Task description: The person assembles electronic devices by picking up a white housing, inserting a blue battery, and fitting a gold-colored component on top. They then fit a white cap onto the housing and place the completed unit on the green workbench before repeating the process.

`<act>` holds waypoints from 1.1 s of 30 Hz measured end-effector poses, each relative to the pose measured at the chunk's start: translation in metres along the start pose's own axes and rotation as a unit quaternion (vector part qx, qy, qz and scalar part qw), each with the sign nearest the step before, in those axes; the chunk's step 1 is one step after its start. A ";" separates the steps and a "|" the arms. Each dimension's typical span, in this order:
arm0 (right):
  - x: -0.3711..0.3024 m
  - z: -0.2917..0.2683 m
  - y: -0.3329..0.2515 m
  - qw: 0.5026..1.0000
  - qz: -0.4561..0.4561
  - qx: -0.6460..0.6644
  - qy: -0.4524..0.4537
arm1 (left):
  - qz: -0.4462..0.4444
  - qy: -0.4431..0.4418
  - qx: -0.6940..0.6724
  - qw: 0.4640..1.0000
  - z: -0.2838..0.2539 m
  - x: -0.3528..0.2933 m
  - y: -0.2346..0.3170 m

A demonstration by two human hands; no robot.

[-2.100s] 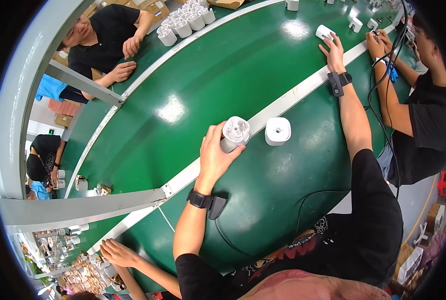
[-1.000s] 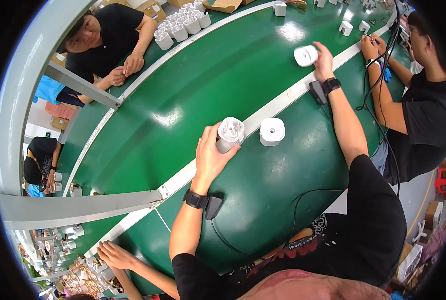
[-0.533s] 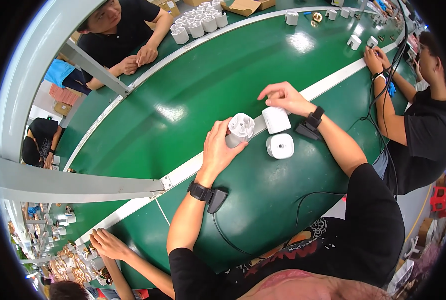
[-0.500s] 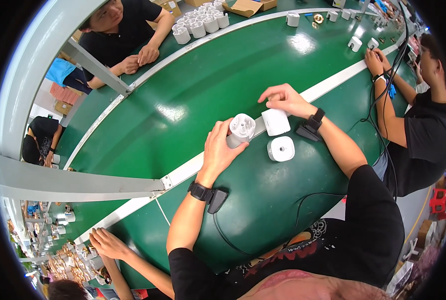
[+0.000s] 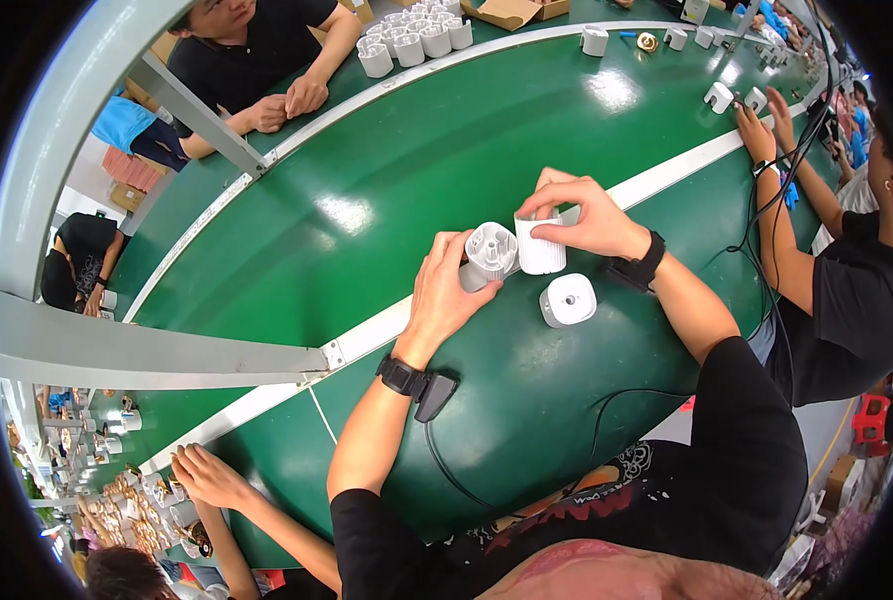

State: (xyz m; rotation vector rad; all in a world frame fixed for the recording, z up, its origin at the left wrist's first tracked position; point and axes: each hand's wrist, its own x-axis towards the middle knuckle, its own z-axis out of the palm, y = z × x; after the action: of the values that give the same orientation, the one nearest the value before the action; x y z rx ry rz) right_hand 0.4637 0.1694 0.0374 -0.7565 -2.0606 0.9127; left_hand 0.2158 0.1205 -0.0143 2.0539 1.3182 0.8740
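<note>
My left hand (image 5: 444, 292) is wrapped round a white plastic housing (image 5: 491, 247), whose open top shows posts inside. Just to its right, my right hand (image 5: 588, 218) has thumb and fingers closed on a second white housing (image 5: 540, 254) with ribbed sides. The two housings are close together, over the white rail; whether they touch I cannot tell. Nearer to me, a third white housing (image 5: 569, 301) stands on the green table, its rounded-square top showing a round hole. Both my wrists wear black straps with a small black device.
A white rail (image 5: 371, 345) divides my green tabletop (image 5: 506, 400) from the green surface beyond. A grey post and beam (image 5: 156, 355) stand at left. Black cables (image 5: 766, 240) hang at right. Co-workers sit on several sides. White housings (image 5: 416, 42) are grouped at the far side.
My right hand has come down from beside the ribbed housing and closed on it. That housing has shifted left, towards the one in my left hand. My left hand has hardly moved.
</note>
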 end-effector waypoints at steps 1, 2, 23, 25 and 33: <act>0.001 0.000 -0.006 0.999 -0.025 -0.030 0.023 | -0.006 -0.002 0.000 1.000 -0.002 -0.001 0.001; 0.002 0.001 -0.011 0.996 -0.049 -0.059 0.047 | -0.008 -0.004 -0.001 1.000 -0.003 -0.001 0.002; 0.001 0.025 -0.043 0.965 -0.189 -0.175 -0.045 | 0.063 -0.027 0.018 0.998 -0.005 -0.001 -0.003; 0.001 0.024 -0.041 0.966 -0.193 -0.169 -0.035 | 0.067 -0.022 0.013 0.997 -0.005 0.000 -0.001; -0.002 0.030 -0.038 0.980 -0.163 -0.106 -0.037 | 0.056 -0.035 -0.003 0.998 -0.007 -0.001 0.002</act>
State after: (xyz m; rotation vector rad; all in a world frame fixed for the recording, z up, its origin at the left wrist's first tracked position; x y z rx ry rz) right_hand 0.4324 0.1357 0.0526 -0.4740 -2.2869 0.5521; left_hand 0.2110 0.1194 -0.0083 2.1513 1.1711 0.8459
